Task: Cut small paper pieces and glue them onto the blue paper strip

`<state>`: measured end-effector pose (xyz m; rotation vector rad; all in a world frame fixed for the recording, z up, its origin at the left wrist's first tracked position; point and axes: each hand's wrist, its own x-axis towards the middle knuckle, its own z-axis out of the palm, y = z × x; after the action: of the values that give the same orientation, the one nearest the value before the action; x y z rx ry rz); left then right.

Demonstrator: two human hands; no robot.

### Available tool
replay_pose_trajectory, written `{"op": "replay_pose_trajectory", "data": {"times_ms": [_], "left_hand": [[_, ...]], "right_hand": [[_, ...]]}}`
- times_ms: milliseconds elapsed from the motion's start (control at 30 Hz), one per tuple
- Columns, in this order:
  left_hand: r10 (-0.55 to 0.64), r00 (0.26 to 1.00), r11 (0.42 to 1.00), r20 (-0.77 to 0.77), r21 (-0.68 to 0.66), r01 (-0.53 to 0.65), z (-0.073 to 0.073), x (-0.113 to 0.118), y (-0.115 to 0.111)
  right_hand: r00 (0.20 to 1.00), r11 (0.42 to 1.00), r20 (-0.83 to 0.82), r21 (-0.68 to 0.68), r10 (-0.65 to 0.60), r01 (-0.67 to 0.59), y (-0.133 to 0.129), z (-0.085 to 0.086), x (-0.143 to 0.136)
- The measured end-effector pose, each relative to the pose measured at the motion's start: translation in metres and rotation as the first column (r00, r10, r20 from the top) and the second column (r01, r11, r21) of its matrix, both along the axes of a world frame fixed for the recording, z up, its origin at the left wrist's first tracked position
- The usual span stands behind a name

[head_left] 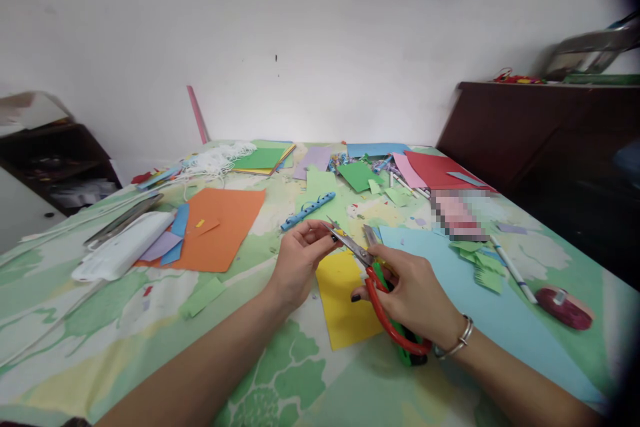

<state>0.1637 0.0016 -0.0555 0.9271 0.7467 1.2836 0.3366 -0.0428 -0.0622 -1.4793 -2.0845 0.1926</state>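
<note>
My left hand (300,263) is closed in a pinch by the scissor tips. A small yellow bit shows at its fingertips, but what it pinches is mostly hidden. In my right hand (417,287) is a pair of scissors (385,317) with red handles, blades slightly apart and pointing at the left fingertips. The same hand also holds a green utility knife (404,353), its blade sticking out beyond the fingers. Below both hands lies a yellow paper sheet (345,320). A blue strip with darker spots (307,211) rests just beyond the left hand.
Light blue paper (480,300) spreads at right, near a marker (515,270) and a dark red rounded object (565,307). Orange paper (227,227) and a white device (125,247) lie left. White string (215,160) is heaped behind. A dark cabinet (540,147) borders the table's right.
</note>
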Motion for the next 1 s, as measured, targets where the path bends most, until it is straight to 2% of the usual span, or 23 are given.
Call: {"op": "replay_pose_trajectory", "data": {"times_ms": [500,1000], "left_hand": [[0.010,1.000,1.000,-0.012,-0.017,-0.010,-0.0005,0.0000,0.0012],[0.020,0.999,0.999,0.036,-0.033,-0.019,-0.0027,-0.0010,0.0027]], "right_hand": [[1.000,0.999,-0.022,-0.047,0.004,-0.005,0.0001,0.0002,0.0001],[1.000,1.000,-0.028,-0.026,0.011,-0.012,-0.0005,0.0012,0.0000]]}}
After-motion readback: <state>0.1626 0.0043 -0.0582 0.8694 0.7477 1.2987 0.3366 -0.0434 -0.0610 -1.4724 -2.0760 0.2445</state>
